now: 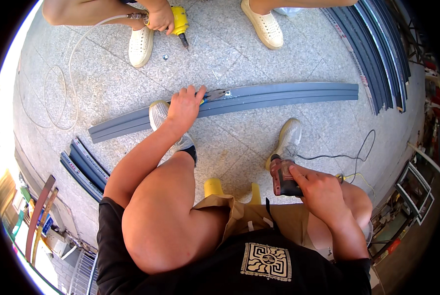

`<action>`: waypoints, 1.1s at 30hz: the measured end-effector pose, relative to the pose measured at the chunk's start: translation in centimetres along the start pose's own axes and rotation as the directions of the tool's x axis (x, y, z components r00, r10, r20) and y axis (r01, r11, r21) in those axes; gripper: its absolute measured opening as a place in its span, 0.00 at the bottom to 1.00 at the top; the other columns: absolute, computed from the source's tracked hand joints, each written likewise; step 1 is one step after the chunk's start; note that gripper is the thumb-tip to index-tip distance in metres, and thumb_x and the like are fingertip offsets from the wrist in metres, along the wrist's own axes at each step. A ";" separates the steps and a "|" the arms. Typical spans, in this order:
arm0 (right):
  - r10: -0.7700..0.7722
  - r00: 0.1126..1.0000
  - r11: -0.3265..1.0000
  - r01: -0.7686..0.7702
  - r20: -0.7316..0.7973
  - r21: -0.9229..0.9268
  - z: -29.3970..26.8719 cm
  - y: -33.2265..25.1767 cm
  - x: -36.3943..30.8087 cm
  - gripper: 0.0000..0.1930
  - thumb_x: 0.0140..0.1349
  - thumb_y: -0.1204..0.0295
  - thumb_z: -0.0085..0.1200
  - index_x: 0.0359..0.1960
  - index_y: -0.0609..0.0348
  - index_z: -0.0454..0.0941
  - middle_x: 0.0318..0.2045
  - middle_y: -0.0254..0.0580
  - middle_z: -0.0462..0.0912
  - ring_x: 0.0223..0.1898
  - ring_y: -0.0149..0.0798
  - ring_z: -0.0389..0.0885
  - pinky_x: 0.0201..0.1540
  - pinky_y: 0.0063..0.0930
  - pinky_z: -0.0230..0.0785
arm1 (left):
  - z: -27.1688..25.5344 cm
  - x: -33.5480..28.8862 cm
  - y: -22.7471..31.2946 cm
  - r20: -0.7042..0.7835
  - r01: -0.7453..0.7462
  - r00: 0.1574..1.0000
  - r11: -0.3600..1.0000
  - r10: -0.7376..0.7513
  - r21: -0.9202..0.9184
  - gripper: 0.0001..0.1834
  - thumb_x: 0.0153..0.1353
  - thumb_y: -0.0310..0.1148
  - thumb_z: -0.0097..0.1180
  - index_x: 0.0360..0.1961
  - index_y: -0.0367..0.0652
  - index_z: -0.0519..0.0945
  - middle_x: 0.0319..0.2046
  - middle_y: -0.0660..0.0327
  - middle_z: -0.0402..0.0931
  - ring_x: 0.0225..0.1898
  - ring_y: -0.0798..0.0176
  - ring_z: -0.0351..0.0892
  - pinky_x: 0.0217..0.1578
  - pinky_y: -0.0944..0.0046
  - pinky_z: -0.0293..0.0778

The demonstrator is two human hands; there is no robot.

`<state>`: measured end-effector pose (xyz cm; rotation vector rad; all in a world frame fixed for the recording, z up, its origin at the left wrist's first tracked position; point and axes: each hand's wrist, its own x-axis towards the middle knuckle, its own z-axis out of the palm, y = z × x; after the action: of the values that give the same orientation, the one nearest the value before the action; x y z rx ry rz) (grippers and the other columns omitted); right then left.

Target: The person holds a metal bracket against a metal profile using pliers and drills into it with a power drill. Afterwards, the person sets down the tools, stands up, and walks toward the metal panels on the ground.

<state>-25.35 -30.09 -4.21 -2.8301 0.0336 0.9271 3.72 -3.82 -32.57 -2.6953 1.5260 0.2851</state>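
Note:
A long grey grooved profile strip [289, 94] lies across the paved floor in front of me. My left hand [184, 109] is closed around a pair of pliers [215, 94] with blue and yellow handles. The plier jaws rest along the strip, beside a small pale spot on it. Near my right knee, my right hand [321, 189] grips a dark red power tool [285, 176], held apart from the strip. Its working end cannot be made out clearly. My left shoe [160, 115] is against the near edge of the strip; my right shoe [289, 135] stands on the floor.
Opposite me a person's hand [161, 20] holds a yellow power driver [180, 22], its thin hose [72, 54] looping left. Stacked dark profiles [377, 54] lie at far right, shorter ones [84, 164] at left. A black cord [338, 156] runs across the right floor.

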 end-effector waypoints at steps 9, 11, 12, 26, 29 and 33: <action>-0.003 1.000 1.000 0.004 -0.014 0.020 -0.8 -0.4 -0.1 0.25 0.61 0.76 0.58 0.62 0.53 0.84 0.47 0.38 0.89 0.33 0.41 0.90 0.36 0.36 0.82 | -1.9 -0.6 -1.3 0.282 0.146 0.956 0.966 -0.082 -0.213 0.36 0.60 0.27 0.70 0.70 0.54 0.74 0.49 0.51 0.79 0.51 0.43 0.86 0.47 0.46 0.84; 0.016 1.000 1.000 -0.016 -0.001 0.010 -1.4 -0.4 -0.4 0.25 0.60 0.76 0.59 0.62 0.53 0.84 0.44 0.38 0.89 0.33 0.40 0.89 0.35 0.36 0.81 | -2.3 -0.9 -2.2 0.300 0.219 0.942 0.951 -0.148 -0.219 0.36 0.59 0.25 0.69 0.70 0.55 0.74 0.49 0.50 0.80 0.51 0.41 0.86 0.49 0.44 0.84; 0.026 0.999 0.999 -0.025 0.021 -0.023 -1.6 -0.2 -0.8 0.26 0.60 0.75 0.61 0.63 0.52 0.84 0.41 0.38 0.88 0.32 0.40 0.89 0.35 0.36 0.81 | -3.1 -1.0 -2.3 0.295 0.205 0.946 0.954 -0.135 -0.221 0.36 0.59 0.25 0.69 0.70 0.55 0.74 0.49 0.50 0.80 0.51 0.41 0.86 0.49 0.44 0.84; 0.413 0.844 0.888 -0.290 -0.342 0.356 -4.7 8.8 -12.9 0.36 0.56 0.67 0.75 0.70 0.45 0.80 0.40 0.52 0.91 0.40 0.57 0.89 0.45 0.46 0.80 | -11.4 -11.9 -3.1 0.306 0.470 0.813 0.249 -0.494 -0.847 0.31 0.61 0.27 0.64 0.67 0.41 0.76 0.34 0.67 0.73 0.31 0.71 0.69 0.32 0.65 0.70; 0.512 0.760 0.804 -0.258 -0.401 0.536 0.2 12.4 -15.9 0.37 0.59 0.68 0.75 0.73 0.48 0.78 0.37 0.47 0.91 0.36 0.48 0.89 0.44 0.40 0.79 | -10.8 -15.2 -6.8 0.303 0.360 0.777 -0.005 -0.551 -0.933 0.29 0.66 0.28 0.61 0.69 0.44 0.75 0.35 0.67 0.72 0.30 0.73 0.69 0.30 0.68 0.67; 0.843 0.530 0.162 -0.091 -0.090 0.983 11.0 14.3 -18.7 0.21 0.67 0.63 0.73 0.59 0.55 0.86 0.36 0.36 0.89 0.32 0.28 0.82 0.36 0.30 0.77 | -14.2 -16.2 -7.6 0.295 0.186 0.641 -0.229 -0.709 -0.955 0.28 0.71 0.31 0.61 0.72 0.47 0.75 0.34 0.68 0.73 0.29 0.73 0.70 0.29 0.69 0.68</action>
<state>-47.92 -42.99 -4.10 -1.7253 1.3037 -0.2247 4.09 12.12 -16.28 -4.3101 -0.5823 1.3074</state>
